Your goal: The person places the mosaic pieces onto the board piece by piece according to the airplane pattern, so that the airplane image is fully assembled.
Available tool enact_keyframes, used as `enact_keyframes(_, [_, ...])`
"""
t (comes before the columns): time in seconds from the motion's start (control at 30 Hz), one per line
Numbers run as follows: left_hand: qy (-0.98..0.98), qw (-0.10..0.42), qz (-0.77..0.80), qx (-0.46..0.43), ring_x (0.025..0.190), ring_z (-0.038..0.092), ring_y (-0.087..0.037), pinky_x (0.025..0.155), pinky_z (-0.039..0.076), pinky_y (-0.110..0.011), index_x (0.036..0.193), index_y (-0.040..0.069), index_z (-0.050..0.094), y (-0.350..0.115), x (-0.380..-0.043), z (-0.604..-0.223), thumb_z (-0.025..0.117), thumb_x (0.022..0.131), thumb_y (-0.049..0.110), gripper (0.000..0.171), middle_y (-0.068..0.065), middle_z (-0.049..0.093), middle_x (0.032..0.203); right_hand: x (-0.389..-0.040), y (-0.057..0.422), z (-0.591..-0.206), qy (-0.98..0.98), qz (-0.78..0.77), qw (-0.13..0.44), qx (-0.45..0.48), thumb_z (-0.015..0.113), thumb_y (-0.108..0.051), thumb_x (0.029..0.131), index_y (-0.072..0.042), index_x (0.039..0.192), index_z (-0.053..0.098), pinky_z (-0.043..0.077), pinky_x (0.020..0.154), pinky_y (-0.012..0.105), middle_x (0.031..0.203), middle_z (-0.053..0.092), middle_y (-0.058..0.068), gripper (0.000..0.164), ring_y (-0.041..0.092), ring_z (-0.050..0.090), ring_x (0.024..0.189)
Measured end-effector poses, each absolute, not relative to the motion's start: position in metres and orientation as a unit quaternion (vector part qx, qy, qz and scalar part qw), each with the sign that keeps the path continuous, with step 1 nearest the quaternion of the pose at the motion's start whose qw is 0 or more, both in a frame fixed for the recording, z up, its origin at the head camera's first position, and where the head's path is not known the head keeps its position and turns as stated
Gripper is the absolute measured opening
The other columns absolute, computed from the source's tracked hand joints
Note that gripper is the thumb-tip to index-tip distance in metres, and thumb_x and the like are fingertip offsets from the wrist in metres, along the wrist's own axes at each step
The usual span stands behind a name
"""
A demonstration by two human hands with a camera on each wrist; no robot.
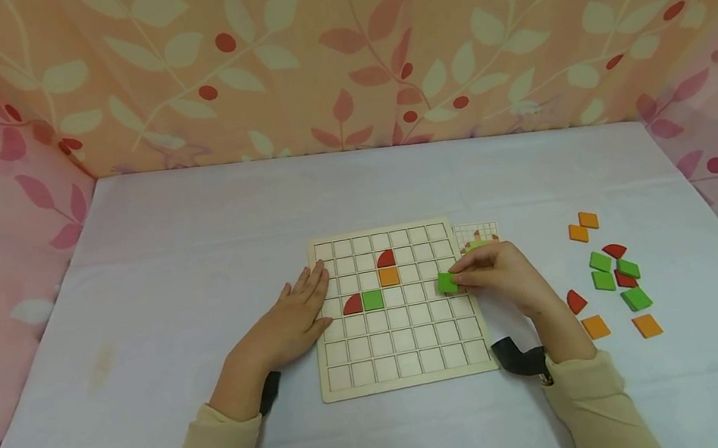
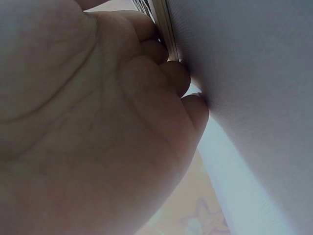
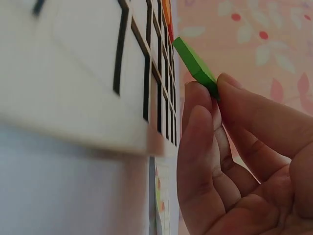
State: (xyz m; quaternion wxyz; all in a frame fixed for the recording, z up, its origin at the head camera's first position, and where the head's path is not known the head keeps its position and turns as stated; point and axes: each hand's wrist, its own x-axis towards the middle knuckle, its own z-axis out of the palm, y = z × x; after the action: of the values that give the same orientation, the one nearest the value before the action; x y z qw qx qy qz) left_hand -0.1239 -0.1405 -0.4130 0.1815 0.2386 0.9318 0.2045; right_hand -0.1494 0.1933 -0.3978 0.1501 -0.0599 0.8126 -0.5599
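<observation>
A wooden grid board (image 1: 382,387) lies on the white table, with two red quarter-circle tiles (image 1: 385,258), an orange square tile (image 1: 389,276) and a green square tile (image 1: 373,299) set in its cells. My left hand (image 1: 289,318) rests at the board's left edge with straight fingers, the fingertips against the rim. Between thumb and fingers, my right hand (image 1: 500,277) pinches another green square tile (image 3: 195,63) over the right part of the board. In the right wrist view this tile is tilted and raised off the grid.
A pattern card (image 1: 480,230) lies at the board's right edge, partly covered by the right hand. Farther right are loose orange tiles (image 1: 647,326), green tiles (image 1: 636,299) and red quarter-circle tiles (image 1: 575,301). A floral curtain (image 1: 335,51) borders the table's back.
</observation>
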Motion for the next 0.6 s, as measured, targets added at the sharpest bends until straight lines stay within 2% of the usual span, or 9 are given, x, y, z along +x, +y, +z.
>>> enact_keyframes(0.43, [0.932, 0.184, 0.206, 0.236, 0.143, 0.001, -0.031, 0.113, 0.008, -0.052, 0.149, -0.003, 0.011, -0.140, -0.123, -0.411, 0.049, 0.098, 0.022, 0.068, -0.014, 0.000, 0.157, -0.155, 0.162, -0.401, 0.785, -0.578, 0.217, -0.060, 0.068, 0.003, 0.083, 0.014, 0.094, 0.065, 0.056, 0.070, 0.030, 0.082, 0.069, 0.011, 0.016, 0.014, 0.067, 0.072])
enact_keyframes(0.6, [0.932, 0.180, 0.203, 0.241, 0.143, 0.001, -0.030, 0.113, 0.009, -0.052, 0.149, -0.003, 0.011, -0.140, -0.123, -0.410, 0.049, 0.099, 0.023, 0.068, -0.013, 0.000, 0.157, -0.158, 0.151, -0.403, 0.788, -0.565, 0.234, -0.062, 0.069, 0.002, 0.083, 0.011, 0.093, 0.067, 0.056, 0.069, 0.031, 0.084, 0.069, 0.011, 0.014, 0.016, 0.067, 0.073])
